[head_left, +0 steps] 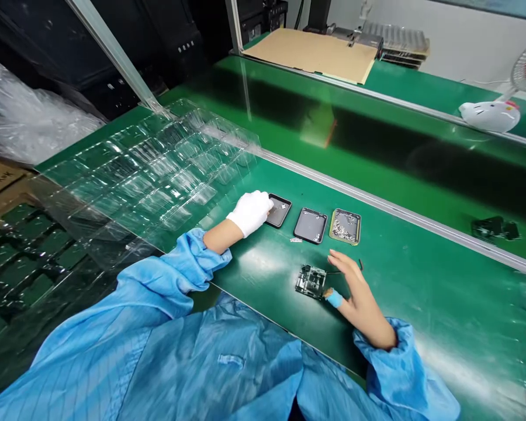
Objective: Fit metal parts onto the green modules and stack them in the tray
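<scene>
While flat, module [310, 282] just beside right hand [356, 293].

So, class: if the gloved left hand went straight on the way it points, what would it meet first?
The left hand would first meet the leftmost dark tray, directly ahead; whether they already touch is unclear.

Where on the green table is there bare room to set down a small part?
The widest bare patch of the table lies right of the right hand, between the metal rail and the near edge. A smaller one lies between the left hand and the circuit board. It is crowded around the three small trays and the clear plastic tray.
</scene>
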Available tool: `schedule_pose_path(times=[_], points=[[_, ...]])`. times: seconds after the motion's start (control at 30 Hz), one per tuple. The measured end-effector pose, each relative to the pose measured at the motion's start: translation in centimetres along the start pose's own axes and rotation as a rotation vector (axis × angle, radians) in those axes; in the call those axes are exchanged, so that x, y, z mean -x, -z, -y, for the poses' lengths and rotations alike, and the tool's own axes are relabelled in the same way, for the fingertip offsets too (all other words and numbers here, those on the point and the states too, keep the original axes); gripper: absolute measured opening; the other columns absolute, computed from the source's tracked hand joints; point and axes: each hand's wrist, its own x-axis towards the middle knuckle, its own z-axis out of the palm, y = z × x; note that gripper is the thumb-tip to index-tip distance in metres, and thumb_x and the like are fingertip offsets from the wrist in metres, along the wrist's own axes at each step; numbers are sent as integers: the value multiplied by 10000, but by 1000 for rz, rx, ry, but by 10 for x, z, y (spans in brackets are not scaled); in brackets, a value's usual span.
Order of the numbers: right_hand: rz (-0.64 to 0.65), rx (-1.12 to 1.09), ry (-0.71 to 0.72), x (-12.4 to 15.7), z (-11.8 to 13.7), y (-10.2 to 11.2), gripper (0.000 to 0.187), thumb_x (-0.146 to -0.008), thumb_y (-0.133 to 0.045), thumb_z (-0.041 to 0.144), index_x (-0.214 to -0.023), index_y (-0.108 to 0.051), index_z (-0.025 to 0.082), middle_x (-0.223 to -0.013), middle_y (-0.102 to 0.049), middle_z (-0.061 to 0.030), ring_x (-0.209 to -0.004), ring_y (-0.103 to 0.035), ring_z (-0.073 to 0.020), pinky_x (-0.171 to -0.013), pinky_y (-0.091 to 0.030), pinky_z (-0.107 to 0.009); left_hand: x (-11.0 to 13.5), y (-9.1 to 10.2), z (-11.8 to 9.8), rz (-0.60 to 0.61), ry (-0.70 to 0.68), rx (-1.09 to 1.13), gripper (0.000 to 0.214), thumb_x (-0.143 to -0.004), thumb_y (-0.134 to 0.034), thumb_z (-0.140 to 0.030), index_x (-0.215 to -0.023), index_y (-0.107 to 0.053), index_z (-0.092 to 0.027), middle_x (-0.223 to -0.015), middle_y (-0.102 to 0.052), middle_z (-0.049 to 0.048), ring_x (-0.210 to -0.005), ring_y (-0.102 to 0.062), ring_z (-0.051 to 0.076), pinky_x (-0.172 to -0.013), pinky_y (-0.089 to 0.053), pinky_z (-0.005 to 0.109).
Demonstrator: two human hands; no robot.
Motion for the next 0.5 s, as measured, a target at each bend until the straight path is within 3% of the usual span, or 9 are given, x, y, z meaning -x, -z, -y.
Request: schedule_pose_path(times=[0.23, 0.5], points=[[-48, -4, -5, 0, -5, -1, 473, -944, -522, 331, -1393, -380, 294, -1402, -432, -118, -1286, -442, -278, -1034, -433, -482, -8, 3, 9, -58, -5, 72, 278, -907, -431, -252, -961, -694, -179, -966, -641, 93, -917, -588, 228, -736, -431, 324], [-61, -17, -30, 0, -9, -3, 431, -947, -518, 315, -1365, -421, 291, -1379, -459, -112, -1224, -502, -266, -996, -474, -457, -18, 2, 5, -56, 23, 7, 247, -799, -457, -75, -878, -691, -62, -984, -599, 210, -965, -546, 319, -731, -411, 405]])
